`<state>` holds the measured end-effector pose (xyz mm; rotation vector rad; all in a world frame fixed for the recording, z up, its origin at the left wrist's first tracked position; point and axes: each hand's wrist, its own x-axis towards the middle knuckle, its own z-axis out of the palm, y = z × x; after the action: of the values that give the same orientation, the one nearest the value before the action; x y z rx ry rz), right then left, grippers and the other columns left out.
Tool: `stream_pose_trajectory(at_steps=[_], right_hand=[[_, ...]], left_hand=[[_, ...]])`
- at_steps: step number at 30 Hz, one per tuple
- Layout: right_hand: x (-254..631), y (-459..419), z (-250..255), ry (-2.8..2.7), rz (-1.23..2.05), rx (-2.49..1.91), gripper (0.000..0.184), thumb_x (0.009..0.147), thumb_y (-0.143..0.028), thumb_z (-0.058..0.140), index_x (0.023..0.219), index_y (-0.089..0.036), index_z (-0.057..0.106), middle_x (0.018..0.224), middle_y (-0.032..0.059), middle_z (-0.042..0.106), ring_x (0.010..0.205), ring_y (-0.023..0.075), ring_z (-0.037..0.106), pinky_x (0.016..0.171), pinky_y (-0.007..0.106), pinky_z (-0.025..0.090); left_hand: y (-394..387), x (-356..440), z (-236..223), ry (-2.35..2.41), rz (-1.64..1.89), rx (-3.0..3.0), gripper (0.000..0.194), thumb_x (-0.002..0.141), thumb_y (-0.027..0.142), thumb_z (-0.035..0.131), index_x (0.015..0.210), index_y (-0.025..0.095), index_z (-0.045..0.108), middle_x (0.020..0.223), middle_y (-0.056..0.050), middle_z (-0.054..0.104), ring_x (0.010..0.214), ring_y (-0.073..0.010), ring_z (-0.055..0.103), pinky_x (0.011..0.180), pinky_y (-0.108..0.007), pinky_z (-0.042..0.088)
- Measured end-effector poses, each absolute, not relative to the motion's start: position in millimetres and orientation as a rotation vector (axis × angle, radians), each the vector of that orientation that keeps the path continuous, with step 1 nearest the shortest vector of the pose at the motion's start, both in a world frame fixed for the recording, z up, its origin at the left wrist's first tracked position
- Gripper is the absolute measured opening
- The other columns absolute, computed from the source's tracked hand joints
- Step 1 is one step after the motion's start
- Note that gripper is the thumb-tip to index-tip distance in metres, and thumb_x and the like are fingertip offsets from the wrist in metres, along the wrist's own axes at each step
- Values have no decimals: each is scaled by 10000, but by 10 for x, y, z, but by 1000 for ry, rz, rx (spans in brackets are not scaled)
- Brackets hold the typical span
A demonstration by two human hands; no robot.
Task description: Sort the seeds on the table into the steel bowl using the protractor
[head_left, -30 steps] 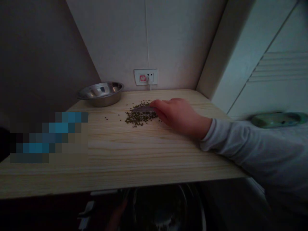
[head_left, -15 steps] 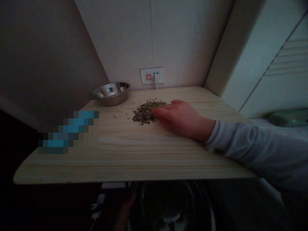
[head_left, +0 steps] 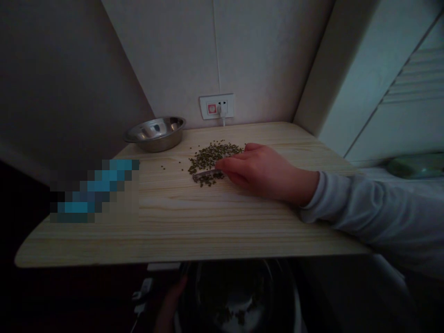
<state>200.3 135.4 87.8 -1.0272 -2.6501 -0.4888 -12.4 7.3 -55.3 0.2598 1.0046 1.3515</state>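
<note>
On the wooden tabletop [head_left: 166, 222], small green beans [head_left: 211, 152], which look like mung beans, lie spread in a loose patch. My right hand [head_left: 263, 173] is closed, its fingers pinching a narrow, see-through strip [head_left: 204, 175] that lies across the near part of the beans. What kind of strip it is, I cannot make out. Below the table's front edge, a dark, shiny bowl [head_left: 297, 305] holds some beans at its bottom. My left hand [head_left: 169, 300], dim and partly hidden, is at the bowl's left side and appears to grip its rim.
A steel bowl [head_left: 156, 136] stands at the back left. Near the left edge a blurred-out blue item [head_left: 104, 182] lies on the table. A wall socket [head_left: 217, 106] with a plugged-in cable is behind the beans. A white plug [head_left: 142, 291] hangs under the table.
The strip now shows clearly among the near beans, and a few of them have shifted toward the front edge. My left hand stays by the lower bowl. The view has moved slightly.
</note>
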Motion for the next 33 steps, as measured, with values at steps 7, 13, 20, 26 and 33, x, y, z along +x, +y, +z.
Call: stream_pose_trajectory(at_steps=[7, 13, 20, 26, 33], right_hand=[[2028, 1317, 893, -2683, -456, -921, 275, 815, -223, 297, 997, -169, 496, 800, 44, 616, 617, 112, 494, 643, 272, 288], [2019, 1246, 939, -2657, -422, -877, 271, 810, -239, 308, 987, -189, 508, 736, 16, 600, 609, 104, 486, 640, 262, 299], [2015, 1177, 977, -2442, -276, -1044, 290, 804, -296, 315, 1009, -200, 497, 767, 12, 590, 623, 103, 502, 564, 233, 308], [1993, 1183, 936, -2532, -375, -1065, 282, 806, -294, 305, 985, -209, 506, 769, 25, 599, 661, 124, 508, 589, 252, 300], [1987, 1173, 904, -2654, -469, -914, 267, 804, -252, 311, 953, -175, 520, 741, 41, 590, 625, 119, 486, 593, 257, 292]], left_hand=[[77, -149, -541, 1041, 1354, 259, 137, 664, 175, 511, 651, 244, 629, 601, 16, 663, 969, -235, 509, 816, -376, 397], [32, -33, -374, 1026, 1336, 273, 109, 687, 227, 522, 639, 225, 619, 624, 5, 652, 882, -240, 549, 775, -376, 422], [11, 77, -238, 978, 1332, 221, 271, 769, 308, 427, 1004, 197, 504, 1070, -63, 506, 855, -187, 514, 699, -389, 430], [13, 106, -243, 980, 1320, 216, 269, 770, 310, 425, 999, 196, 508, 1058, -65, 516, 849, -184, 519, 697, -390, 431], [31, 47, -297, 1034, 1257, 192, 111, 667, 250, 540, 699, 210, 639, 575, -8, 649, 846, -261, 568, 760, -397, 426]])
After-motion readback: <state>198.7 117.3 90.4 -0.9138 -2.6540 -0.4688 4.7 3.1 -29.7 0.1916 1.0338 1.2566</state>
